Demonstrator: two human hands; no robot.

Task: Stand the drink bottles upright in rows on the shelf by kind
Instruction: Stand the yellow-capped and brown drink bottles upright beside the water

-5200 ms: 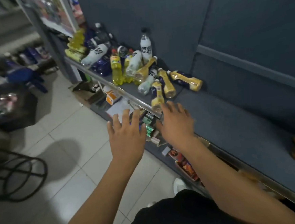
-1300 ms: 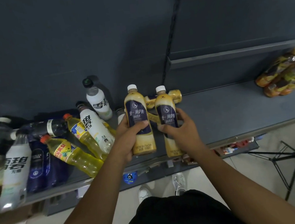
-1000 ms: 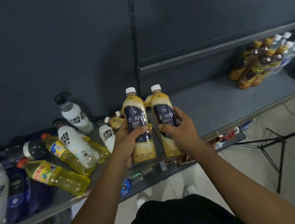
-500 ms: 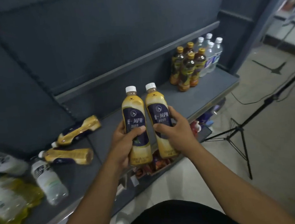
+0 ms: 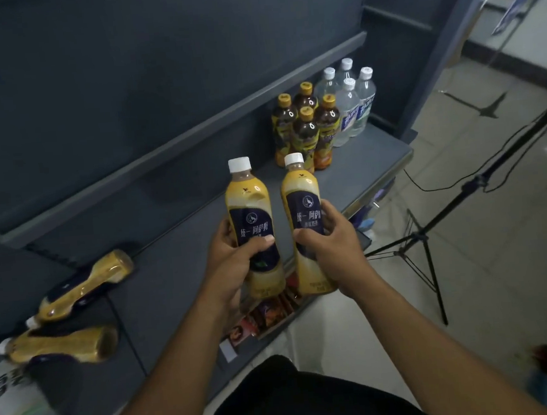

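Note:
I hold two milk tea bottles upright over the front of the grey shelf (image 5: 179, 273). My left hand (image 5: 234, 262) grips the left milk tea bottle (image 5: 249, 202) and my right hand (image 5: 330, 245) grips the right milk tea bottle (image 5: 300, 192); both have white caps and dark labels. At the shelf's far right stand several dark tea bottles (image 5: 305, 129) with yellow caps and, beside them, several clear water bottles (image 5: 352, 103), all upright in rows. Two more milk tea bottles (image 5: 85, 287) (image 5: 63, 345) lie on their sides at the left. A white bottle (image 5: 16, 407) lies at the lower left edge.
A black tripod (image 5: 422, 238) with a trailing cable stands on the tiled floor to the right of the shelf. A lower shelf (image 5: 267, 316) with small packets shows under my hands. The shelf's dark back panel (image 5: 158, 85) rises behind the bottles.
I picked up the two milk tea bottles from the pile. My view has swung to the right along the shelf, and the two bottles have drawn slightly apart.

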